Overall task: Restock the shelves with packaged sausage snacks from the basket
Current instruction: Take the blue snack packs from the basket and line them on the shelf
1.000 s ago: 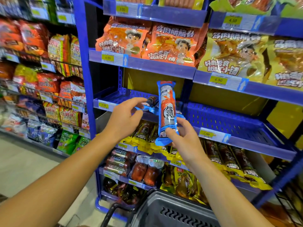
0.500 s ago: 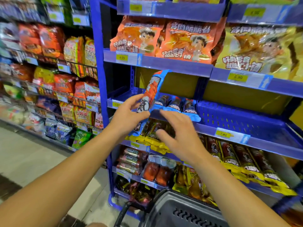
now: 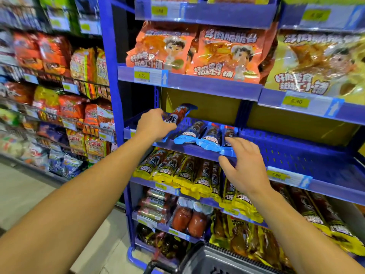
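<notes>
Held in the left hand [image 3: 155,124], fingers curled round its lower half: a long blue-and-red plastic sausage pack [image 3: 176,116], near the middle of the frame. Long axis tilted, top end pointing up and to the right, low end down over the blue perforated shelf tray [image 3: 292,153]. Just to the right, three more blue sausage packs [image 3: 205,133] lying side by side on the tray, ends toward the front edge. Left hand much nearer the free spot beside that row. Right hand [image 3: 245,165] holding nothing, fingers spread, touching the tray's front edge by the rightmost pack. Grey plastic basket [image 3: 217,262] at bottom centre.

Half a second earlier: pack higher and more upright; now lower and further back over the tray. Right hand further right now.
</notes>
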A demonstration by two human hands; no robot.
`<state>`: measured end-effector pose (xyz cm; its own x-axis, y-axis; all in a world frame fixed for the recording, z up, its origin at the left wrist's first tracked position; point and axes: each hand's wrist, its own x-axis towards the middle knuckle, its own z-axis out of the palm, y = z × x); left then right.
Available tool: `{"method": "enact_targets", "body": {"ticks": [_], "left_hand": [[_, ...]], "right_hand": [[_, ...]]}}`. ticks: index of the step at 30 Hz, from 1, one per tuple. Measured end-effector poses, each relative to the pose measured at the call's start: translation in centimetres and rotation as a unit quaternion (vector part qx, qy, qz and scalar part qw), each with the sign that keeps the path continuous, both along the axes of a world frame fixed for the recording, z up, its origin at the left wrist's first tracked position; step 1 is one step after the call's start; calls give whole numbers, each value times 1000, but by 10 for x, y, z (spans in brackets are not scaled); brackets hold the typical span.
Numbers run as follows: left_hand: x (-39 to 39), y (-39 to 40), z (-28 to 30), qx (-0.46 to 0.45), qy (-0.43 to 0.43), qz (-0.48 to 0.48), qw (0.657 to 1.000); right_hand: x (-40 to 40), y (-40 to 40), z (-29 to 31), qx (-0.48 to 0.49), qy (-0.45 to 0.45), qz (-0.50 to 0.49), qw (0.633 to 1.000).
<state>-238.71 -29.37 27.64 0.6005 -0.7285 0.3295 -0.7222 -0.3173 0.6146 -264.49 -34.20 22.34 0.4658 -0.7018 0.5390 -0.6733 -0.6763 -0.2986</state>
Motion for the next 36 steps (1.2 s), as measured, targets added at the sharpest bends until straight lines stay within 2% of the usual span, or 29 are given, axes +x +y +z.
{"method": "enact_targets", "body": {"ticks": [5,12,19,24,29,36], "left_hand": [[2,-9,7,65,-8,-17,998],[7,37,-1,11,-17,-127,992],[12,46,-25,-8,-56,-155,986],[18,31,-39,-2,-102,-162,982],[12,19,-46,-1,-162,-116,980],[13,17,-52,-36,-151,-131,979]], "right_hand": [[6,0,0,7,-8,-1,1000],[5,2,-2,26,-16,-14,999],[7,8,-4,40,-20,-16,999],[5,5,-2,32,-15,-18,999],[4,2,0,33,2,-26,999],[3,0,-1,42,29,-33,998]]}}
